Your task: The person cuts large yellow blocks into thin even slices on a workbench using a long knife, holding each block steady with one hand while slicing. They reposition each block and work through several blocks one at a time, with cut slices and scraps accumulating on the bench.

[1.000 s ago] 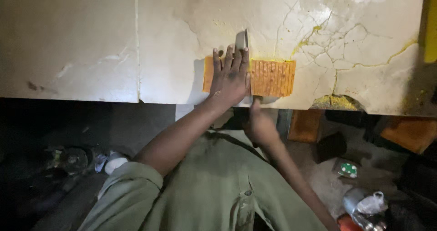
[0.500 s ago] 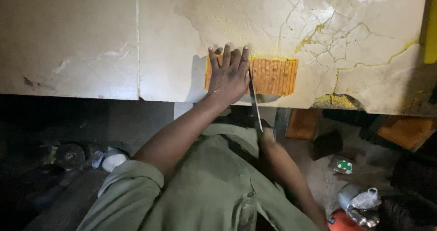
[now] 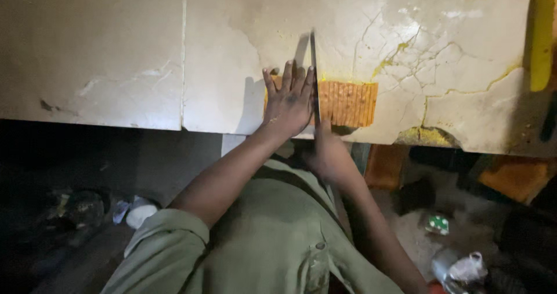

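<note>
Orange scored slab (image 3: 348, 102) sits at near edge of cracked white counter (image 3: 116, 68). Left hand (image 3: 289, 100) is pressed flat on it, fingers spread; long knife (image 3: 314, 73) is gripped by right hand (image 3: 328, 155).

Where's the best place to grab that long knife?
Probably by its handle end, from the near edge of the slab. The knife lies with its thin blade pointing away across the orange block; the right hand already grips there.
</note>
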`<action>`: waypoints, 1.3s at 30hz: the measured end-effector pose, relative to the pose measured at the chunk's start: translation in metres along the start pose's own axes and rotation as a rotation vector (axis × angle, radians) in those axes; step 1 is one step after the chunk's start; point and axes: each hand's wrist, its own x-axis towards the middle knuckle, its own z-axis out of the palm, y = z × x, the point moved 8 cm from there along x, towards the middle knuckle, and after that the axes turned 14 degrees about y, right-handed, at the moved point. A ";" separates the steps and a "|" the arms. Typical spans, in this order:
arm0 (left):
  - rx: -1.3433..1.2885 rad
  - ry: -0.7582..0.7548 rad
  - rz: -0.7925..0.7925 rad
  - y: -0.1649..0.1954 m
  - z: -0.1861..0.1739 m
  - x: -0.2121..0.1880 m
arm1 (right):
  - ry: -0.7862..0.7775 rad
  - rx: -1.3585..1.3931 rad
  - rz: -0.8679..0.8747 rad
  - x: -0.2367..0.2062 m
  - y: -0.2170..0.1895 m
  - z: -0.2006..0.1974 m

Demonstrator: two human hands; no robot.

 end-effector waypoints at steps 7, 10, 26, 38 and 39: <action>0.040 0.062 0.043 0.001 0.004 0.000 | -0.151 -0.049 0.068 -0.081 0.087 0.063; 0.021 0.085 0.051 0.001 0.002 -0.001 | 0.004 -0.110 -0.016 -0.033 0.096 0.091; 0.080 0.154 0.032 0.000 -0.021 -0.003 | -0.231 -0.111 -0.002 -0.091 0.033 0.020; -0.020 0.047 0.051 -0.013 -0.012 0.001 | -0.049 0.008 0.179 0.020 0.013 0.017; -0.025 0.034 0.050 -0.015 -0.012 0.002 | -0.138 0.021 0.324 0.022 0.010 0.017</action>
